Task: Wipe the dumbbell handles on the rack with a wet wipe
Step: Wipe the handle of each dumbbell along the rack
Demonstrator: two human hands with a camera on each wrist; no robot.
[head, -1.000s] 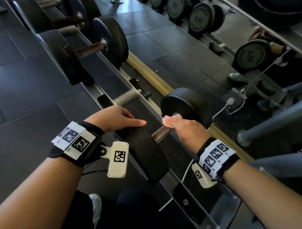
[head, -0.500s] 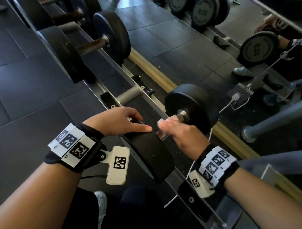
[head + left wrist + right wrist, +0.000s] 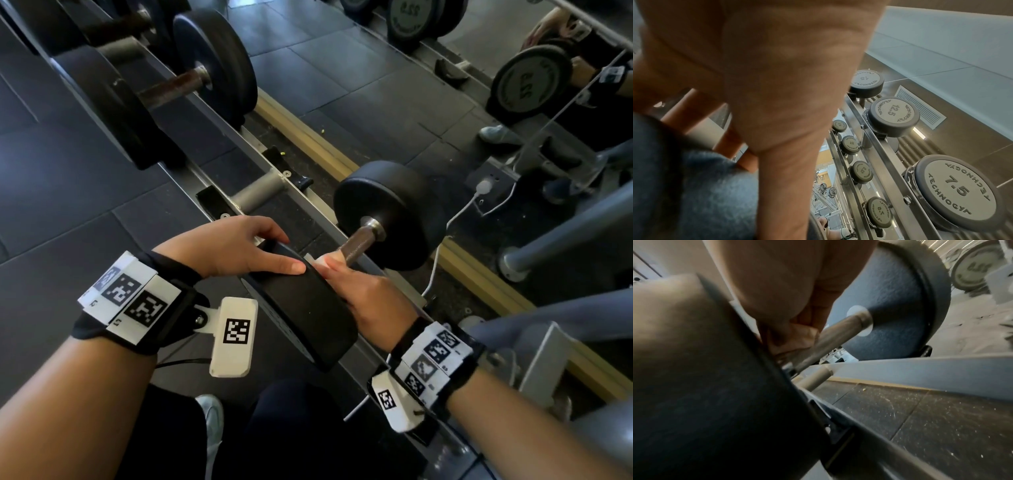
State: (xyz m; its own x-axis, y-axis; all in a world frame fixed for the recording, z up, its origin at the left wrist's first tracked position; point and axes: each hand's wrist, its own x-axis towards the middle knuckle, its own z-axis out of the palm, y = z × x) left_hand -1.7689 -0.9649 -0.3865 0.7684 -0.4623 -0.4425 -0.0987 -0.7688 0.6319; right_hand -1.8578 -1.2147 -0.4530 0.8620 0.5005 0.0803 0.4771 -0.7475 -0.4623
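On rack, near end:
Left hand [image 3: 236, 245]: fingers straight, resting on near weight [image 3: 308, 308].
Right hand [image 3: 368, 294]: wrapping wipe [image 3: 313, 260] round handle [image 3: 359, 245].

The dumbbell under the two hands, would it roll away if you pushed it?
Probably not far. The dumbbell has round ends, so it could roll, but it sits in the rack, and the left hand rests on its near end. It looks thick and solid, so likely heavy. The right hand holds a floppy wet wipe.
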